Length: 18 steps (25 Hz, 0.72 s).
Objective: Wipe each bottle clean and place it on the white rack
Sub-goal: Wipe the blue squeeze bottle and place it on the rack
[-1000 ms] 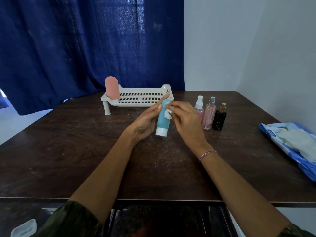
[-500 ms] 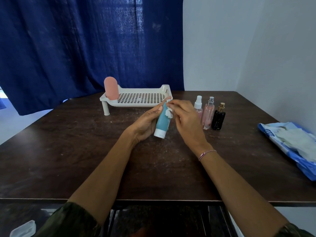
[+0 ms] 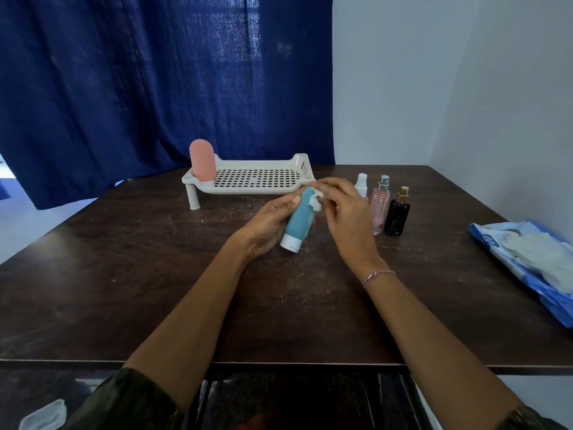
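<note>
My left hand [image 3: 269,223] grips a teal tube bottle [image 3: 298,221] with a white cap, tilted, cap end down, above the table's middle. My right hand [image 3: 344,209] pinches a small white wipe [image 3: 315,201] against the tube's upper end. The white rack [image 3: 254,179] stands behind the hands with a pink bottle [image 3: 202,160] upright at its left end. To the right of my right hand stand a small white-topped spray bottle [image 3: 361,184], partly hidden, a pink perfume bottle [image 3: 380,203] and a black bottle [image 3: 397,214].
A blue pack of wipes [image 3: 533,259] lies open at the table's right edge. The dark wooden table [image 3: 130,274] has a blue curtain behind it and a white wall to the right. A clear plastic lid [image 3: 43,415] lies on the floor, lower left.
The teal tube has tilted further, its cap end swinging toward my left palm. My right hand has slid the wipe up toward the tube's top end.
</note>
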Tool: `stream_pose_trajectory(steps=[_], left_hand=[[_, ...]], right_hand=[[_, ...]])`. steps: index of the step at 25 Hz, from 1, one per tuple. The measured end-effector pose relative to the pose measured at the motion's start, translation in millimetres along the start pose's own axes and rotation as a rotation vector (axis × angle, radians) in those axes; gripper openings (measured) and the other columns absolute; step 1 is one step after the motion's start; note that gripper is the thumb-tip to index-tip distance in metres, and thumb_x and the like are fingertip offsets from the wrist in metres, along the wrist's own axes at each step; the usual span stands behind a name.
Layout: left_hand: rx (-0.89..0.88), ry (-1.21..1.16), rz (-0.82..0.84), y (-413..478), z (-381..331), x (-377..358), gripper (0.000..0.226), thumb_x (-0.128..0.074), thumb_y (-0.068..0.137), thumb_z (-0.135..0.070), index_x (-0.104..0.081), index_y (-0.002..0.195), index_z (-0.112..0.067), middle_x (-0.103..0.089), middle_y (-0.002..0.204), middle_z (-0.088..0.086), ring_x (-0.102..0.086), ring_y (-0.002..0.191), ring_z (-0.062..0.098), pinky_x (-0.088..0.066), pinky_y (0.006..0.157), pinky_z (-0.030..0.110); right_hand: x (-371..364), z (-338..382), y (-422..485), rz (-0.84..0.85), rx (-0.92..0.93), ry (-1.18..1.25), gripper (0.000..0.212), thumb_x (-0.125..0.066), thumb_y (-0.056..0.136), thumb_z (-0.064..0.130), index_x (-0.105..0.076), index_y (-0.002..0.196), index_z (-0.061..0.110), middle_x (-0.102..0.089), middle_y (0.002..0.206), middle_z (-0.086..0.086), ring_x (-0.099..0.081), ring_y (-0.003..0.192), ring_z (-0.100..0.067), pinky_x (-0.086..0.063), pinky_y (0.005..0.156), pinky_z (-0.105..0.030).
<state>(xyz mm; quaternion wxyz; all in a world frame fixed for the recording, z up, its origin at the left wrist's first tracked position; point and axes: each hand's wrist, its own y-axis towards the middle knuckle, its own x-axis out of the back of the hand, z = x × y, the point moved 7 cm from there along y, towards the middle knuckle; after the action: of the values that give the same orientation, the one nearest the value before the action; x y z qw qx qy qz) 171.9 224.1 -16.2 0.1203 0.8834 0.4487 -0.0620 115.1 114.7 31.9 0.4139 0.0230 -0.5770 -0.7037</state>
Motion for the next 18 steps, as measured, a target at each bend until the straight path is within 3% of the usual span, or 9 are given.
stream_pose_trajectory(steps=[4, 9, 13, 15, 18], left_hand=[[0.0, -0.001, -0.021, 0.6, -0.1, 2.3, 0.028, -0.037, 0.1, -0.022, -0.055, 0.121, -0.018, -0.066, 0.101, 0.003, -0.061, 0.088, 0.014, -0.054, 0.074, 0.029], [-0.036, -0.066, -0.056, 2.9, -2.7, 8.9, 0.034, -0.036, 0.099, -0.013, -0.049, 0.131, -0.014, -0.062, 0.116, 0.005, -0.06, 0.103, 0.013, -0.05, 0.091, 0.029], [-0.048, -0.127, -0.118, 2.8, -7.6, 18.3, 0.038, -0.037, 0.1, -0.018, -0.045, 0.136, -0.012, -0.06, 0.12, 0.008, -0.059, 0.107, 0.016, -0.052, 0.089, 0.029], [-0.025, -0.117, -0.155, 1.1, -8.3, 18.9, 0.034, -0.037, 0.1, -0.022, -0.049, 0.131, -0.016, -0.059, 0.118, 0.005, -0.058, 0.106, 0.015, -0.052, 0.089, 0.029], [-0.011, -0.121, -0.145, 1.0, -5.2, 16.7, 0.037, -0.037, 0.1, -0.023, -0.047, 0.133, -0.009, -0.063, 0.107, 0.003, -0.061, 0.097, 0.012, -0.055, 0.08, 0.024]], right_hand=[[0.0, -2.1, -1.5, -0.03, -0.033, 0.027, 0.034, -0.062, 0.084, 0.001, -0.061, 0.118, 0.006, -0.061, 0.117, -0.009, -0.054, 0.11, -0.014, -0.042, 0.094, -0.016], [-7.4, 11.5, -5.7, 0.031, 0.09, 0.091, 0.03, -0.063, 0.081, -0.002, -0.065, 0.111, 0.004, -0.062, 0.114, -0.012, -0.055, 0.111, -0.019, -0.045, 0.099, -0.03], [-20.4, 31.5, -13.3, 0.19, 0.274, 0.065, 0.032, -0.067, 0.078, 0.0, -0.066, 0.109, 0.007, -0.064, 0.112, -0.009, -0.052, 0.11, -0.015, -0.04, 0.1, -0.024], [-26.9, 36.7, -16.7, 0.252, 0.344, 0.025, 0.031, -0.068, 0.078, 0.0, -0.067, 0.108, 0.008, -0.065, 0.111, -0.009, -0.054, 0.11, -0.017, -0.041, 0.099, -0.027], [-28.0, 37.9, -16.5, 0.244, 0.372, -0.01, 0.03, -0.066, 0.078, -0.001, -0.066, 0.108, 0.006, -0.065, 0.111, -0.01, -0.054, 0.108, -0.018, -0.04, 0.099, -0.026]])
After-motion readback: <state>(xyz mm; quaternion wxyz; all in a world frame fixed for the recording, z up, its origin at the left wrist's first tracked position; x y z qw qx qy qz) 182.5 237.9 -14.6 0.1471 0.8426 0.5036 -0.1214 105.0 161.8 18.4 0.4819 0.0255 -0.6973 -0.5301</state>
